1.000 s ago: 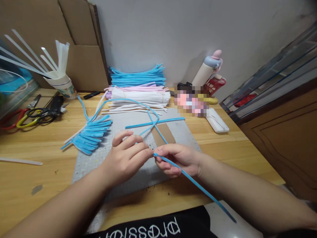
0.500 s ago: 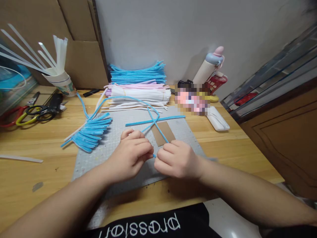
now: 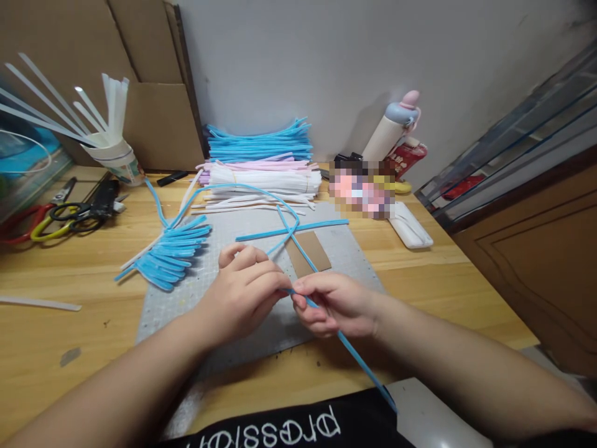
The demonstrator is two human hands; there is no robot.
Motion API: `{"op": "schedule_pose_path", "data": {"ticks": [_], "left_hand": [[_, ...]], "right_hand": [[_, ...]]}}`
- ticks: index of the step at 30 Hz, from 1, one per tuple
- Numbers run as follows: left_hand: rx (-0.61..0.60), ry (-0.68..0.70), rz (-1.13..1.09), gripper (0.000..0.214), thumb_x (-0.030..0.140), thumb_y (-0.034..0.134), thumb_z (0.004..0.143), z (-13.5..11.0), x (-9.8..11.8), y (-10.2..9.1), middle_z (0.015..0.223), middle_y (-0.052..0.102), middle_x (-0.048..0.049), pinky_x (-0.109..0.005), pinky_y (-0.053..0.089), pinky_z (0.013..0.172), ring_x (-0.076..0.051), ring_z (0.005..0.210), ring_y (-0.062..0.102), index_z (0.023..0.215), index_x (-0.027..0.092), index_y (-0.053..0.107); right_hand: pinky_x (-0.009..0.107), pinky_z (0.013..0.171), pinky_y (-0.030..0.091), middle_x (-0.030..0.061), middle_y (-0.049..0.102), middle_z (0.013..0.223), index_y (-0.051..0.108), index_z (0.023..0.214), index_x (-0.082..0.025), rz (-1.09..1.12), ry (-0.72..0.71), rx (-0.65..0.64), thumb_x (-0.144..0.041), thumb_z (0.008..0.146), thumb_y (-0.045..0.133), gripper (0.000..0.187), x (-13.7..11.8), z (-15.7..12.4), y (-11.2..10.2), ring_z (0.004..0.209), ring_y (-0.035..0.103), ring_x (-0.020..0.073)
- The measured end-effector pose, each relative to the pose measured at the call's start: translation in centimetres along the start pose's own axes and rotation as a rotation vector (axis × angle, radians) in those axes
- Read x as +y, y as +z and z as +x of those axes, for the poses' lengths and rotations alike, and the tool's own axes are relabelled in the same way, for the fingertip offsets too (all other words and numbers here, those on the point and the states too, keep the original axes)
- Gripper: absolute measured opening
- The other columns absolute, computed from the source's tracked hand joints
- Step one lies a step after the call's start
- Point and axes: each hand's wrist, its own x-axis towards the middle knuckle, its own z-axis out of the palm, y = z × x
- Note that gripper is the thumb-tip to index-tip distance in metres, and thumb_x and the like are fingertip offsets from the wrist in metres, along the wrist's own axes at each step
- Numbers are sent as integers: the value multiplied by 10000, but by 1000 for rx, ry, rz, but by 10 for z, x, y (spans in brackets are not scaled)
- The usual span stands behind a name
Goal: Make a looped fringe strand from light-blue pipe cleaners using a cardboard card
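My left hand (image 3: 249, 289) is closed, its fingertips pinching a blue pipe cleaner (image 3: 361, 361) over the grey cutting mat (image 3: 163, 317). My right hand (image 3: 329, 305) pinches the same pipe cleaner just beside the left fingertips, and its long end runs out below the palm toward the black shirt. Beyond the hands, another blue stem (image 3: 298, 229) lies across the mat, crossed by a bent blue stem. A small brown cardboard piece (image 3: 312, 252) lies behind my right hand. To the left rests a fan of folded blue pipe cleaners (image 3: 172, 252) on a pale stem.
Bundles of blue pipe cleaners (image 3: 259, 143) and white ones (image 3: 265, 179) lie against the wall. Scissors (image 3: 77, 211) and a paper cup (image 3: 114, 162) of white sticks stand left. A bottle (image 3: 389, 130) and a white case (image 3: 410, 225) are at right.
My right hand has turned from knuckles-up to palm showing, and the pipe cleaner's long end now extends below it toward my body. My left hand has barely moved.
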Motion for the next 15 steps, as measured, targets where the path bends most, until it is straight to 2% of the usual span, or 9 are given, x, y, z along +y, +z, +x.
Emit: {"op": "schedule_pose_path", "data": {"ticks": [3,11,15], "left_hand": [[62,72,76,89,147,584,852,-1,-1,2,768,698,25,-380,281,810,-174,776,488,844,229,620],[51,142,147,149,102,530,846,-3,-1,1,804,712,27,-396,283,874,-169,804,542,865,220,619],[49,118,146,134,109,547,832,-4,-2,2,797,706,29,-400,286,868,-173,809,548,854,221,619]], "right_hand": [[166,379,220,-60,432,458,523,702,-148,108,95,-51,-270,843,448,201,-1,-1,-3,336,351,41],[169,379,227,-42,467,480,558,763,-126,156,69,-114,-280,876,443,222,3,1,-7,352,375,50],[169,372,236,-39,486,486,581,791,-114,147,23,-79,-253,871,448,208,3,0,-7,354,389,50]]}}
